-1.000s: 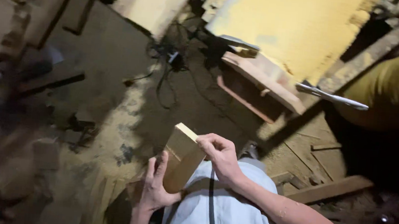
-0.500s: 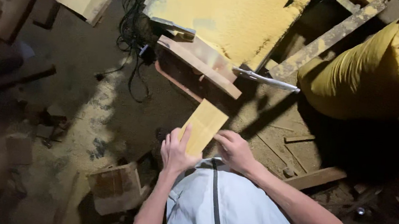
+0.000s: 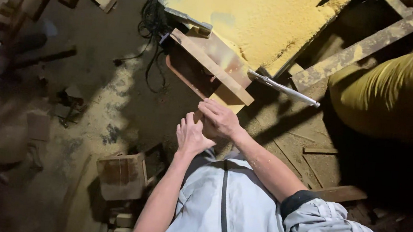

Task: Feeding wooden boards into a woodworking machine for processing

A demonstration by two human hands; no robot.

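Closest in, a small wooden box (image 3: 121, 174) sits on the floor, down and left of the left hand (image 3: 191, 137). That hand lies flat, fingers straight and together, pressed against the near end of a pale wood block (image 3: 228, 103). The right hand (image 3: 221, 118) is right beside it, fingers curled over the block's near end, gripping it loosely. The block's far end sits under a board (image 3: 210, 65) just past the fingertips. Beyond that there's a sawdust-covered table (image 3: 253, 16), with a metal bar (image 3: 283, 88) off to the right of the fingers and black cables (image 3: 151, 23) to the left.
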